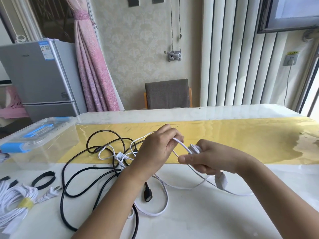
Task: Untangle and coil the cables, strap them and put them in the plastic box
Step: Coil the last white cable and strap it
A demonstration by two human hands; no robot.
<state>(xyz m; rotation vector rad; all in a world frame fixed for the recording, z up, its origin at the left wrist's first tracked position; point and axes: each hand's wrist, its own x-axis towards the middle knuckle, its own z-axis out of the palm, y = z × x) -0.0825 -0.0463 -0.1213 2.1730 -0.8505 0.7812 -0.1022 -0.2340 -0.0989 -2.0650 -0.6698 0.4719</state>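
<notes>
White flat cable [179,144] is pinched in the fingers of the left hand [155,149] at the centre of the frame, and it is led to the right hand [205,159], which is closed around a small white bundle of the same cable. A white plug block [221,181] is seen hanging just below the right hand. The rest of the white cable is laid in loops on the counter [207,218], below the hands. A tangle of black cable [96,176] and thin white cable [110,153] is spread left of centre. The clear plastic box [39,144], with blue clips, is placed at the left edge. At the lower left a coiled white cable [12,202] with a yellow strap is found, beside a black strap ring [44,180].
</notes>
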